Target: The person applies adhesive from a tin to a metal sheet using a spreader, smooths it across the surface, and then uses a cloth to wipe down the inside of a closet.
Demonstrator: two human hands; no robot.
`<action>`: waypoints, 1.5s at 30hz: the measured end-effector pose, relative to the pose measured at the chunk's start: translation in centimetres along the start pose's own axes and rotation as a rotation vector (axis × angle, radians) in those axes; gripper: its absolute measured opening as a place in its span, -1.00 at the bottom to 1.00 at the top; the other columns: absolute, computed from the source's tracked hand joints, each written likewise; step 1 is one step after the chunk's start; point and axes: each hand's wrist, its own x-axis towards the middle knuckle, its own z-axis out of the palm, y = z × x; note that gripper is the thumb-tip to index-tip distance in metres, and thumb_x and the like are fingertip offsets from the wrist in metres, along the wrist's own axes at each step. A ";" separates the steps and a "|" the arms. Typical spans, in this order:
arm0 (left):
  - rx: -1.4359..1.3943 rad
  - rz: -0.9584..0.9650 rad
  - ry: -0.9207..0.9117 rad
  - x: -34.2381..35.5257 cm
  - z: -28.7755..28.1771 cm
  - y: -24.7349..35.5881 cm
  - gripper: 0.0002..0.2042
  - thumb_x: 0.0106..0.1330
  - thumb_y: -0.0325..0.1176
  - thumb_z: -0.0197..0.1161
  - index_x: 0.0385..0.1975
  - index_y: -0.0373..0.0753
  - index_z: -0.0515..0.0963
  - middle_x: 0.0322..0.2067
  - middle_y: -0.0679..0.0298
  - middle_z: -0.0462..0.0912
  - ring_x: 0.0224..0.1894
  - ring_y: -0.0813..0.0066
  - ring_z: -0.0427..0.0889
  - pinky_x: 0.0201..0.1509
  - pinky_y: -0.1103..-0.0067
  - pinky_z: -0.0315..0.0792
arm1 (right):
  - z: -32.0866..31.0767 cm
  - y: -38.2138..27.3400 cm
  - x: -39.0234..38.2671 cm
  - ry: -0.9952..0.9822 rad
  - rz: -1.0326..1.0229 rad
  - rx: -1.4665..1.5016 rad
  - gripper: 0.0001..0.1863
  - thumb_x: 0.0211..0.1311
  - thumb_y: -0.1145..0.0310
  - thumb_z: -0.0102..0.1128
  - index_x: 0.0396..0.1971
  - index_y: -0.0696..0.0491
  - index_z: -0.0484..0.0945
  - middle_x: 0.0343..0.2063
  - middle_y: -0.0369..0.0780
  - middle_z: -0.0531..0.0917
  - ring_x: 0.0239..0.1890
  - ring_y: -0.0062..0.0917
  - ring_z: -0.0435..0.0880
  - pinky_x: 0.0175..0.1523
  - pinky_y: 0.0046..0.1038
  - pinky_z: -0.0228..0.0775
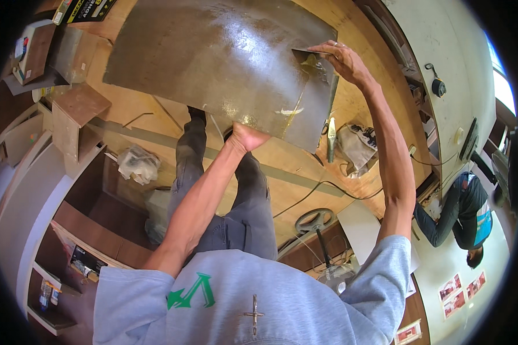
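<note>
A cluttered workroom spreads around the hands, its wooden floor (296, 181) bending toward a dark fisheye rim. The right hand (344, 60) pinches a thin flat spreader (312, 50), held against the face of a dark, glossy panel (207, 63); its far side of the blade is hard to make out. An amber smear (312, 63) lies just below that grip. The panel fills the space left of the right hand and above the left hand (249, 137), its top cut off by the frame. The left hand is at the panel's lower edge, fingers hidden beneath, so whether they clench or merely support cannot be told.

Just right of the left hand, past the panel's corner, a narrow tool (331, 139) lies beside a crumpled cloth bag (357, 150) with dark, illegible print. Below the left hand, a grey shirt (305, 305) carries a green letter-like print (193, 292). Farther left of it sits a crumpled plastic bag (138, 164). Far up-left, a black box (91, 10) with bold lettering is cut off. Far right, below the right hand's level, a co-worker (463, 210) is partly blocked by dark equipment.
</note>
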 end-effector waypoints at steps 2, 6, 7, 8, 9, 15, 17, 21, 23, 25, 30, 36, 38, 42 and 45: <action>0.145 0.093 0.345 0.2 1.0 -0.6 -0.20 0.26 0.38 0.02 0.37 -0.09 0.37 0.37 0.23 0.39 0.40 0.14 0.30 0.53 0.12 0.02 | 0.5 0.6 -1.2 -0.043 0.032 0.026 -0.62 0.38 0.44 0.11 0.13 -0.20 0.62 -0.09 -0.17 0.65 -0.05 -0.18 0.61 0.06 -0.23 0.47; 0.157 0.120 0.317 0.0 0.6 -0.4 -0.22 0.27 0.36 0.04 0.35 -0.09 0.39 0.35 0.23 0.40 0.39 0.17 0.31 0.52 0.15 0.07 | 1.2 1.5 -4.9 -0.001 0.029 0.035 -0.62 0.38 0.48 0.08 0.12 -0.17 0.62 -0.04 -0.17 0.66 0.00 -0.18 0.61 0.12 -0.22 0.48; 0.140 0.117 0.288 0.0 0.0 -0.2 -0.22 0.27 0.35 0.04 0.34 -0.09 0.40 0.35 0.23 0.41 0.39 0.17 0.32 0.52 0.16 0.08 | 1.4 1.4 -5.6 0.024 0.025 0.029 -0.62 0.39 0.50 0.07 0.12 -0.17 0.62 -0.03 -0.17 0.66 0.02 -0.18 0.61 0.13 -0.21 0.48; 0.123 0.113 0.258 -0.1 -0.6 0.0 -0.23 0.27 0.34 0.05 0.33 -0.10 0.40 0.34 0.24 0.42 0.38 0.18 0.32 0.52 0.17 0.09 | 1.6 1.3 -6.4 0.023 0.039 0.057 -0.62 0.39 0.50 0.07 0.12 -0.16 0.63 -0.02 -0.16 0.65 0.03 -0.17 0.61 0.14 -0.21 0.48; 0.133 0.109 0.248 -0.2 -1.1 0.1 -0.25 0.27 0.33 0.07 0.32 -0.11 0.41 0.33 0.23 0.44 0.37 0.18 0.33 0.51 0.19 0.11 | 1.8 0.9 -7.3 0.021 0.056 0.085 -0.62 0.39 0.51 0.06 0.11 -0.16 0.63 -0.02 -0.15 0.65 0.03 -0.17 0.60 0.15 -0.20 0.48; 0.012 0.043 0.168 -0.3 -3.7 0.6 -0.33 0.32 0.22 0.09 0.25 -0.20 0.44 0.26 0.14 0.49 0.30 0.12 0.42 0.45 0.18 0.25 | 1.0 -2.7 -11.9 -0.022 0.224 0.183 -0.65 0.38 0.53 0.06 0.08 -0.09 0.64 -0.07 -0.15 0.66 0.01 -0.19 0.60 0.12 -0.25 0.48; 0.094 0.100 0.314 -0.3 -3.6 0.1 -0.37 0.32 0.17 0.14 0.22 -0.20 0.46 0.22 0.15 0.52 0.27 0.13 0.45 0.42 0.20 0.30 | -0.1 -4.9 -12.5 -0.023 0.339 0.280 -0.64 0.37 0.54 0.07 0.08 -0.08 0.64 -0.08 -0.17 0.66 0.00 -0.19 0.60 0.11 -0.26 0.48; -0.036 0.041 0.126 0.0 -4.5 0.3 -0.43 0.32 0.09 0.20 0.17 -0.20 0.50 0.18 0.15 0.57 0.22 0.16 0.50 0.40 0.25 0.35 | 1.9 -9.2 -10.7 0.256 0.237 0.162 -0.62 0.32 0.56 0.10 0.07 -0.09 0.66 -0.07 -0.17 0.67 0.00 -0.23 0.60 0.12 -0.28 0.48; -0.036 0.083 0.214 0.5 -2.8 -0.7 -0.45 0.31 0.08 0.22 0.16 -0.20 0.51 0.16 0.16 0.58 0.22 0.17 0.51 0.40 0.27 0.35 | 2.4 -10.8 -10.6 0.117 0.168 -0.016 -0.61 0.31 0.57 0.10 0.06 -0.11 0.66 -0.10 -0.18 0.68 -0.03 -0.24 0.62 0.10 -0.27 0.49; -0.062 0.062 0.177 0.5 -2.2 -0.8 -0.45 0.31 0.06 0.23 0.16 -0.21 0.52 0.16 0.15 0.58 0.21 0.17 0.51 0.40 0.27 0.35 | 0.5 -10.4 -10.1 0.065 0.219 0.111 -0.61 0.32 0.55 0.09 0.07 -0.14 0.66 -0.14 -0.17 0.69 -0.06 -0.23 0.63 0.07 -0.24 0.50; -0.128 -0.024 0.108 -0.1 -2.4 -0.3 -0.44 0.30 0.05 0.24 0.18 -0.21 0.51 0.18 0.16 0.57 0.23 0.18 0.50 0.42 0.27 0.33 | -0.8 -6.3 -4.7 0.150 0.279 -0.001 -0.65 0.37 0.43 0.09 0.08 -0.19 0.65 -0.19 -0.16 0.69 -0.09 -0.18 0.64 0.02 -0.18 0.49; -0.170 -0.060 0.039 -0.5 -2.5 -0.4 -0.41 0.30 0.07 0.23 0.21 -0.20 0.49 0.22 0.17 0.55 0.27 0.19 0.48 0.45 0.28 0.29 | 3.0 -3.1 -3.9 0.075 0.200 -0.009 -0.67 0.40 0.42 0.07 0.09 -0.15 0.63 -0.22 -0.10 0.65 -0.11 -0.10 0.62 0.02 -0.16 0.48; -0.145 -0.043 0.085 -0.9 -3.1 0.3 -0.40 0.30 0.08 0.23 0.23 -0.20 0.48 0.24 0.17 0.54 0.28 0.19 0.47 0.46 0.28 0.28 | 3.2 -5.3 -4.5 0.022 0.191 0.041 -0.66 0.39 0.44 0.08 0.09 -0.14 0.63 -0.22 -0.11 0.65 -0.11 -0.11 0.61 0.02 -0.17 0.48; -0.082 -0.003 0.102 -1.0 -3.6 0.5 -0.36 0.31 0.14 0.20 0.27 -0.16 0.45 0.29 0.20 0.49 0.31 0.20 0.43 0.47 0.28 0.24 | 2.7 -10.1 -7.5 -0.040 0.191 0.106 -0.67 0.39 0.51 0.04 0.06 -0.05 0.64 -0.24 -0.09 0.64 -0.12 -0.13 0.59 0.02 -0.20 0.44; 0.025 0.022 0.222 -1.0 -2.4 -0.1 -0.34 0.32 0.19 0.16 0.29 -0.13 0.43 0.30 0.24 0.48 0.33 0.22 0.41 0.48 0.28 0.22 | 1.0 -12.7 -10.1 -0.082 0.218 0.151 -0.63 0.33 0.56 0.08 0.05 -0.08 0.66 -0.18 -0.13 0.65 -0.11 -0.16 0.59 0.03 -0.21 0.45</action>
